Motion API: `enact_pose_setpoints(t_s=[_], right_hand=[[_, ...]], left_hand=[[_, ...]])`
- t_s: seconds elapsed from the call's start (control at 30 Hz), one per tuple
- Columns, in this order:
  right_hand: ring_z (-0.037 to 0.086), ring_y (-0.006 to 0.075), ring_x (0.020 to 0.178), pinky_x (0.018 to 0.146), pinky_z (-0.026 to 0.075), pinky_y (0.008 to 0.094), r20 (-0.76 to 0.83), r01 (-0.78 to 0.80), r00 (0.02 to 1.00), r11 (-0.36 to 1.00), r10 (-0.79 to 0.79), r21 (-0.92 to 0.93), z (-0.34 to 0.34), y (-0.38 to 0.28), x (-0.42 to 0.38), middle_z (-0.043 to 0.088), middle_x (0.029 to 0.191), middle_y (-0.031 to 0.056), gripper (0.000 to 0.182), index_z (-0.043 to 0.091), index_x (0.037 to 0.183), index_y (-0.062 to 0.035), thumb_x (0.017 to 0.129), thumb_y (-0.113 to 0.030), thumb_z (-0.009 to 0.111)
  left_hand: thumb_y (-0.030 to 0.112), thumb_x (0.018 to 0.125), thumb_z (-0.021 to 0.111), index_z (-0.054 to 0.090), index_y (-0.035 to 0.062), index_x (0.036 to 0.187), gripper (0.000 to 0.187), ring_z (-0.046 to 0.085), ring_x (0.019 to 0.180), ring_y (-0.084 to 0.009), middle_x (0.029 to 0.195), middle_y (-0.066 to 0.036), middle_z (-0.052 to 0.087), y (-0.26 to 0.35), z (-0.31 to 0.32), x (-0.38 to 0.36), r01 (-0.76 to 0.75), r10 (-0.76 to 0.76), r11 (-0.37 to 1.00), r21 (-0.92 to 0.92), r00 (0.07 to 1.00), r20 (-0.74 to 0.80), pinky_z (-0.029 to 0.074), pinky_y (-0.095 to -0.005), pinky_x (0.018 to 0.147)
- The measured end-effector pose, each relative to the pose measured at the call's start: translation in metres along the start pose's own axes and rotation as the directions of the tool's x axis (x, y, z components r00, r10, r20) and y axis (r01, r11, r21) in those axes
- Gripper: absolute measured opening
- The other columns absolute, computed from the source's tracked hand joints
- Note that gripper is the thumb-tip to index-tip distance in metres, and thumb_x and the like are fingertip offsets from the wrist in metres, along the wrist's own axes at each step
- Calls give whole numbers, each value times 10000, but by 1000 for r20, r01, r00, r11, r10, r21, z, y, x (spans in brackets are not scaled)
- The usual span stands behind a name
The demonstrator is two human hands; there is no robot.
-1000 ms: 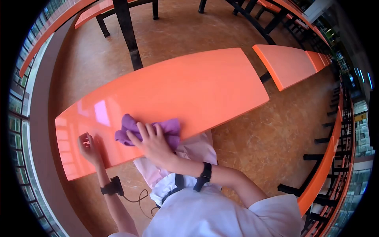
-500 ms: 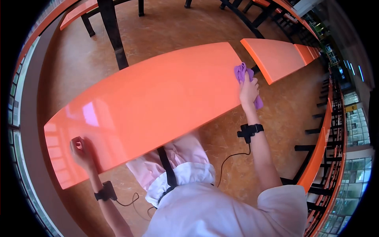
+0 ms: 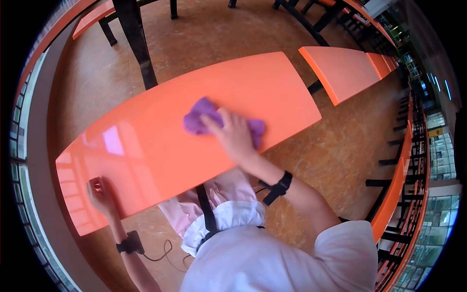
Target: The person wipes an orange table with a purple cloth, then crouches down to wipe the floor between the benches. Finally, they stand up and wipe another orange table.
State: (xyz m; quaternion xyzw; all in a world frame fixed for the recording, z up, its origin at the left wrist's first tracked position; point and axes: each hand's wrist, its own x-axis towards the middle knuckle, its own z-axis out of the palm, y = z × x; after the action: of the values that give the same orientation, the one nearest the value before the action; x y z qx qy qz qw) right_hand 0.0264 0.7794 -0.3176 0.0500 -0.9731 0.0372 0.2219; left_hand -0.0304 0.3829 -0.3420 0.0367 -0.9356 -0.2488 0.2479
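Observation:
A crumpled purple cloth [image 3: 198,117] lies against the orange tabletop [image 3: 160,151], near its middle. My right hand [image 3: 236,136] presses on it from above, with cloth showing on both sides of the fingers; hand and cloth are slightly blurred. Over the left end of the same table, my left hand [image 3: 100,197] is loosely curled, fingers bent in toward the thumb, and nothing shows inside it. Each wrist wears a black strap with a small device, the right strap [image 3: 278,188] and the left strap [image 3: 130,242].
Another orange tabletop [image 3: 343,73] stands beyond the right end, a narrow gap away. Black table legs [image 3: 138,44] rise behind the far edge. A thin cable [image 3: 163,253] hangs by my left wrist. Orange benches with black frames [image 3: 396,190] line the right side.
My right hand has swept the purple cloth left from the table's right end to near the middle, and the cloth is spread wider. My left hand has barely moved.

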Motion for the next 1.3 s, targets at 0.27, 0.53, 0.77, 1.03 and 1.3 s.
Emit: enact_pose_setpoints(t_s=[0.27,0.53,0.77,1.03,1.3], right_hand=[[520,361,867,707,438,467,-91,-572,813,757,576,-318,-7,188,15,441,1041,187,423,408,1215,-138,800,-89,473],[464,297,947,793,386,401,91,353,928,931,-361,95,5,-12,44,401,1146,172,451,469,1221,-207,787,-93,423],[499,310,903,687,420,440,33,-130,989,966,141,-225,33,125,99,457,1028,156,411,454,1203,-198,810,-81,423],[513,346,968,739,451,461,-94,-681,681,581,726,-445,-43,275,-22,441,1133,156,472,432,1218,-214,767,-155,560],[500,301,913,787,419,402,-13,-53,999,977,51,-206,-48,68,-52,465,1078,137,457,496,1192,-181,746,-86,507]], left_hand=[[113,823,542,490,50,780,92,501,675,-209,729,-71,502,15,2,1,-36,47,996,81,989,-138,410,-318,578],[108,826,530,466,58,770,98,502,684,-228,731,-71,488,15,-3,4,-13,29,989,150,994,-105,418,-327,596],[108,827,529,462,50,752,117,462,620,-187,692,-57,469,2,-7,2,9,-8,999,40,1000,-25,393,-300,549],[107,831,519,488,45,792,80,459,633,-167,698,-50,480,20,0,7,113,-120,992,-50,981,-153,395,-287,561],[128,828,524,490,42,801,96,471,660,-181,731,-61,492,5,-1,5,74,-73,997,13,995,-67,401,-291,587]])
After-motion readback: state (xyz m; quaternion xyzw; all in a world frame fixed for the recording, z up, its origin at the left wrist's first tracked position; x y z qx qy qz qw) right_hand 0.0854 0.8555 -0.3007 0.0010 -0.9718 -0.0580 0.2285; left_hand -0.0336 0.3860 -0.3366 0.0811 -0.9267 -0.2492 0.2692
